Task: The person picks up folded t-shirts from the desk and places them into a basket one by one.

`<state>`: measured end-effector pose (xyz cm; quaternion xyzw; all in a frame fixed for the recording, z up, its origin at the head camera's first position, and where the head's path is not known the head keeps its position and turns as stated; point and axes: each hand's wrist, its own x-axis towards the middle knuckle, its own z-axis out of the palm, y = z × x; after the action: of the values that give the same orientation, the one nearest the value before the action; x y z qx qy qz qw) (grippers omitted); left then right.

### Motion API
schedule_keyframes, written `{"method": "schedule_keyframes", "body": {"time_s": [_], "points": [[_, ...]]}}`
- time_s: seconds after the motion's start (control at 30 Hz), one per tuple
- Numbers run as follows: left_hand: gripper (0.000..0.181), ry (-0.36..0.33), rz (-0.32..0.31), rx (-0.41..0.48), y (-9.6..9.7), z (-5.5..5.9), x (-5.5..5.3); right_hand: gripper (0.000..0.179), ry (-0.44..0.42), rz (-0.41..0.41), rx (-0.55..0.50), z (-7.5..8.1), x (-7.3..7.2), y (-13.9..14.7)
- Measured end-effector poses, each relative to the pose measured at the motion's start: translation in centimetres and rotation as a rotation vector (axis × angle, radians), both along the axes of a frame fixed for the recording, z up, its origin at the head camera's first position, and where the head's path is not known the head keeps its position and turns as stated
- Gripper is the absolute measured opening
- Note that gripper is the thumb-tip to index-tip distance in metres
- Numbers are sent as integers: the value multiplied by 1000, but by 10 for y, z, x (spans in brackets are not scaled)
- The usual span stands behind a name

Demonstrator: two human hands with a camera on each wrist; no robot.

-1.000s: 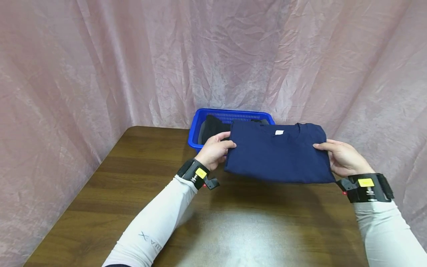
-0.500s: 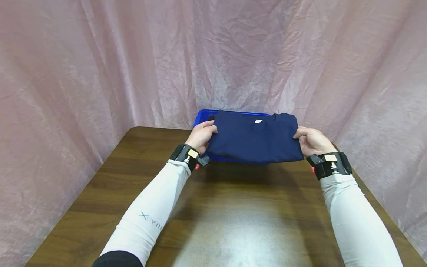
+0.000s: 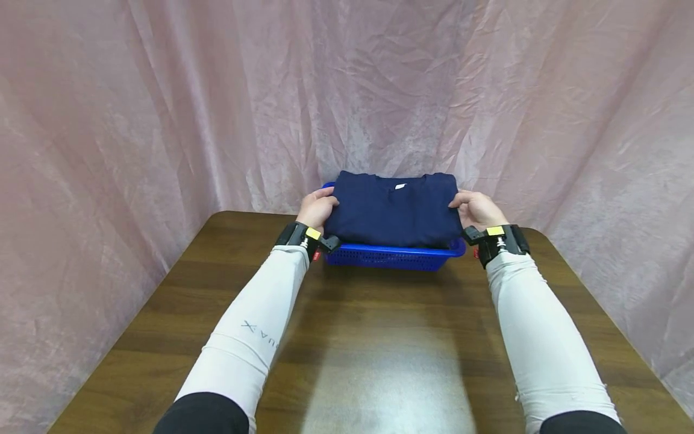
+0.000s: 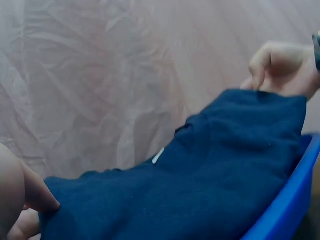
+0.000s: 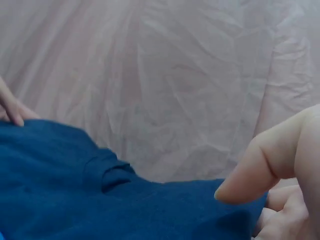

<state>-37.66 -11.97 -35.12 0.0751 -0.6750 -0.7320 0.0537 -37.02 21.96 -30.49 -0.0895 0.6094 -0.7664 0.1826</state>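
Note:
A folded navy T-shirt (image 3: 393, 211) with a white neck label lies stretched between both hands, over the blue plastic basket (image 3: 390, 258). My left hand (image 3: 317, 207) pinches its left edge, thumb on top. The right edge is pinched by my right hand (image 3: 478, 210) in the same way. In the left wrist view the shirt (image 4: 175, 195) sags between the hands, and the basket rim (image 4: 285, 210) shows beneath its right side. The right wrist view has the right thumb (image 5: 245, 180) pressed on the cloth. The shirt hides the basket's contents.
The basket stands at the far edge of a brown wooden table (image 3: 379, 337). Pinkish curtains (image 3: 379, 90) hang behind the table and along both sides.
Both hands have carried the T-shirt left and away from the body, from the basket's right side to over it. The dark items inside the basket, seen earlier, are now covered.

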Motion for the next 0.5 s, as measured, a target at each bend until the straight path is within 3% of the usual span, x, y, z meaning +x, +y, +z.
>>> {"method": "schedule_keyframes", "body": {"time_s": [0.07, 0.2, 0.3, 0.43, 0.5], "points": [[50, 12, 14, -48, 0, 0, -3, 24, 17, -42, -14, -3, -5, -4], [50, 14, 14, -104, -3, -2, -4, 36, 2, -141, 14, -12, -16, -9], [47, 8, 26, -124, -7, -5, -4, 27, -63, -138, -10, -18, -20, -10], [37, 58, 63, -114, -12, -1, 2, 57, -22, -202, 19, -21, -19, -9], [33, 110, 86, -163, -14, 4, 6, 59, 46, -259, 81, -20, -14, -7]]}}
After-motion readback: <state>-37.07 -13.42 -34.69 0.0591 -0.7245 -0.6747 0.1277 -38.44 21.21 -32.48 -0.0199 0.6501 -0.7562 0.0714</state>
